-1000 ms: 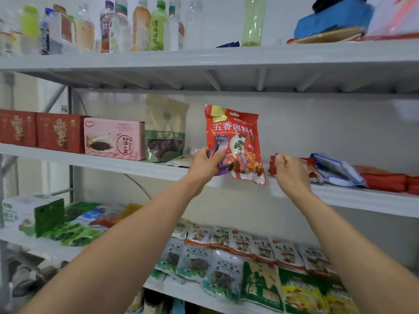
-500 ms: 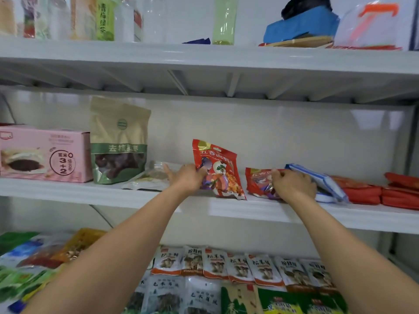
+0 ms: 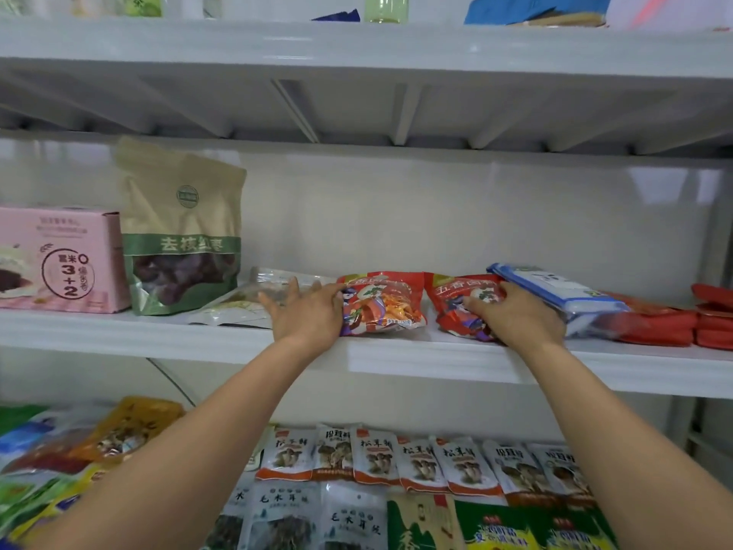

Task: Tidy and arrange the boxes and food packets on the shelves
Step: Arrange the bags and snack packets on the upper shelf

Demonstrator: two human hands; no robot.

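On the middle shelf [image 3: 396, 351] a red spice packet [image 3: 382, 305] lies flat. My left hand [image 3: 305, 311] is beside its left edge, fingers spread and straight, thumb touching the packet. Right of it lies a second red packet [image 3: 456, 299] of the same kind. My right hand [image 3: 515, 315] lies on this one with fingers curled over it, hiding its right part. A blue and white packet [image 3: 555, 291] lies slanted just behind my right hand.
Left of my left hand lie clear flat packets [image 3: 254, 299], then a standing date pouch [image 3: 182, 232] and a pink box [image 3: 59, 260]. Red packs [image 3: 674, 323] are stacked at the far right. The lower shelf holds rows of mushroom packets [image 3: 396, 458]. Bottles stand on the top shelf.
My left hand brought the red spice packet down from the air and laid it flat on the shelf, then opened beside it. My right hand stayed on the second red packet. The camera moved closer and rightwards.
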